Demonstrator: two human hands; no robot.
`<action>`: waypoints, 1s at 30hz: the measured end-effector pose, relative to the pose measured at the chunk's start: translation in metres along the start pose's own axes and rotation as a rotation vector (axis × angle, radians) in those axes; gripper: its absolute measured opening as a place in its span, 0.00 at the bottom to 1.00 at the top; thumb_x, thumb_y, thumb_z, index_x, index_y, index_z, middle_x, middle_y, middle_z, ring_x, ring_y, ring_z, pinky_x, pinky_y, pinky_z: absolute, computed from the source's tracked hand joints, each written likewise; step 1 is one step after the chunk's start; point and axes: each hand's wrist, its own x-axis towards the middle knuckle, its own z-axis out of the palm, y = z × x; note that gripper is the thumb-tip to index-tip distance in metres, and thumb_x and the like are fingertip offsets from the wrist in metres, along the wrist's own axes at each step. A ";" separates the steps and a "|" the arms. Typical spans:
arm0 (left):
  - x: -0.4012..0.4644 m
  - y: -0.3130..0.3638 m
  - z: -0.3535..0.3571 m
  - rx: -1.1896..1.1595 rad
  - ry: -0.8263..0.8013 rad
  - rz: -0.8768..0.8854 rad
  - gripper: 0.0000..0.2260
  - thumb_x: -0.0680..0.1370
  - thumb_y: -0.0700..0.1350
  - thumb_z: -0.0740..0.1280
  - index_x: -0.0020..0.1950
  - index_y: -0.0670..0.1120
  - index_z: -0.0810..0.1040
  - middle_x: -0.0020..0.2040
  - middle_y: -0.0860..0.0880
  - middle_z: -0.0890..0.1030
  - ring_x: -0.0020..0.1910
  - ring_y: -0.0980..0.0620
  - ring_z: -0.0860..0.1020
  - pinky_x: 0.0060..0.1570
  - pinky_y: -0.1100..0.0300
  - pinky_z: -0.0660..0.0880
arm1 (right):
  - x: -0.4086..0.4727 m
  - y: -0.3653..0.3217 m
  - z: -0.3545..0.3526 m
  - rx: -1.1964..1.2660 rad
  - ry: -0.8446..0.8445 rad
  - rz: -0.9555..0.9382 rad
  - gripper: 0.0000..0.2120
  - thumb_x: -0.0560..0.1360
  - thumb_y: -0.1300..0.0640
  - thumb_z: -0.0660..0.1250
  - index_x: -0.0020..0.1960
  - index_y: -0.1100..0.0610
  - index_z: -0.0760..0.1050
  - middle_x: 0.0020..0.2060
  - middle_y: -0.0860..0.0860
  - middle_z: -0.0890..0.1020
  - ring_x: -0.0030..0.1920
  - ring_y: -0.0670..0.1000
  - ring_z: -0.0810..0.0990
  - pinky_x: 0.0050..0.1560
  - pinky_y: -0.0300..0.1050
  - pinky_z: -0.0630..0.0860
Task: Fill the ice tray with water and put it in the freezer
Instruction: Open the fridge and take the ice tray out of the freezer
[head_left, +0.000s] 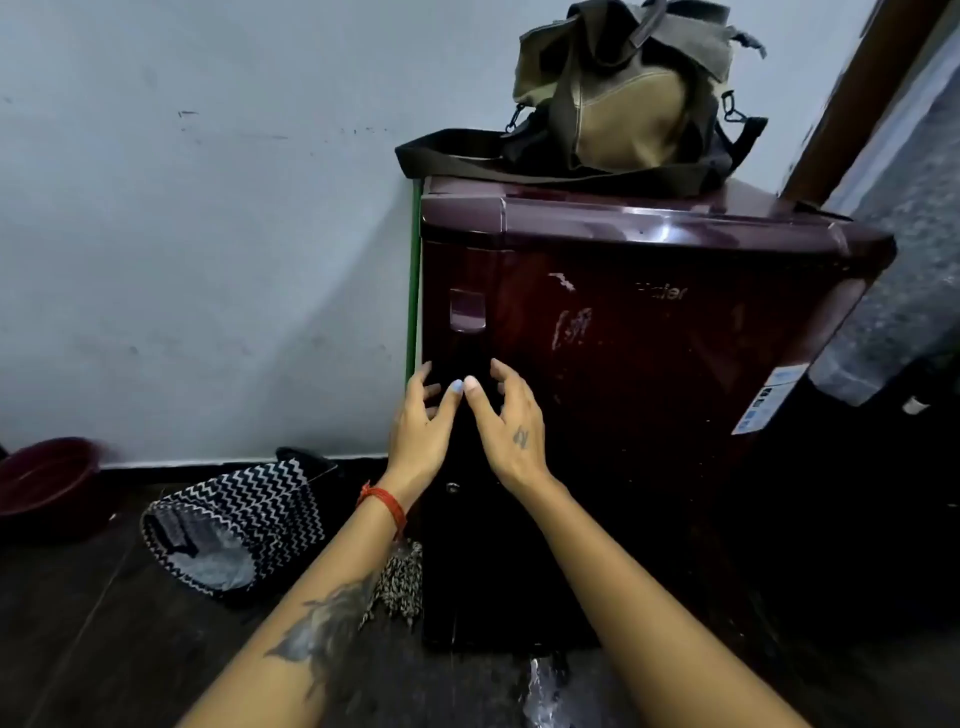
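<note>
Fridge (649, 364) door closed; left hand (418, 434) and right hand (506, 436) both empty, fingers spread loose, hovering at the door's left edge below the handle recess (467, 310) — ice tray nowhere in view. Likely step: open the door — hook fingers on that edge, pull steadily, mind the bag (623, 88) perched on top.

Both forearms reach forward and upward, side by side, converging toward the hands. The left hand (421, 434) shows its back, fingers (427, 370) spread and loosely bent, holding nothing. The right hand (506, 434) is likewise back-up, fingers (501, 368) spread and lightly curled, holding nothing. The thumb tips nearly meet. A red thread band (384, 503) circles the left wrist; the left forearm carries a dark tattoo (324, 626).
</note>
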 end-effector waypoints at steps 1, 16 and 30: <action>0.005 0.000 0.000 0.006 -0.039 -0.012 0.23 0.80 0.54 0.59 0.74 0.51 0.61 0.68 0.48 0.73 0.62 0.53 0.72 0.58 0.60 0.67 | 0.008 -0.002 0.002 0.000 0.029 -0.011 0.26 0.77 0.43 0.60 0.71 0.54 0.64 0.68 0.51 0.70 0.68 0.49 0.69 0.68 0.52 0.68; 0.027 -0.024 0.013 0.052 -0.075 -0.047 0.17 0.81 0.53 0.56 0.69 0.52 0.67 0.60 0.47 0.78 0.59 0.46 0.76 0.59 0.50 0.74 | 0.033 -0.016 0.009 -0.170 0.078 0.019 0.24 0.77 0.45 0.62 0.66 0.59 0.69 0.53 0.59 0.81 0.55 0.57 0.79 0.55 0.51 0.76; -0.085 -0.023 0.017 0.064 0.226 0.159 0.22 0.77 0.60 0.61 0.66 0.49 0.71 0.65 0.47 0.69 0.59 0.54 0.74 0.52 0.64 0.71 | -0.059 0.014 -0.035 -0.210 0.140 -0.233 0.20 0.78 0.44 0.58 0.59 0.60 0.72 0.37 0.51 0.80 0.36 0.50 0.79 0.37 0.40 0.71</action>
